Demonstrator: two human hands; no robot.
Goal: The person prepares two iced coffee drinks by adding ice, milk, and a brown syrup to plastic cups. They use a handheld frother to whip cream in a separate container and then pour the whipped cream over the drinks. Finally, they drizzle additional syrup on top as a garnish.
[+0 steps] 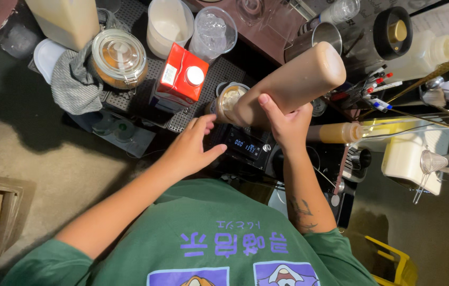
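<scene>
— Squeezing, by the look of it: the right hand [284, 121] is clenched round the neck end of a big tan squeeze bottle [293, 82], which is tipped nozzle-down toward ten o'clock, its flat base up at two o'clock.

— Where does the nozzle end up?

— Right over the mouth of a small cup [228, 98] already holding pale beige liquid. That cup sits on a black digital scale [247, 145] with a lit display, at about six o'clock from the cup.

— And the other hand?

— The left hand [190, 148] is released, fingers spread, holding nothing. It rests beside the scale at roughly nine o'clock from the display, thumb just touching or nearly touching the scale's edge; I cannot tell which.

— What might go wrong?

— Three things, I'd judge. The bottle is large and gripped one-handed near its narrow end, so its weight could swing it off the cup and send sauce onto the scale. A hard squeeze could overshoot the reading or overfill the cup. And if that left thumb leans on the platform, the weight shown would be false.

— Anything close enough to be knocked?

— A red carton [182, 74] with a white cap stands at ten o'clock from the cup, just beside it. A lidded glass jar [118, 57] and a grey cloth [74, 85] lie further out the same way. A smaller amber squeeze bottle [340, 132] lies at three o'clock from the right hand.
</scene>
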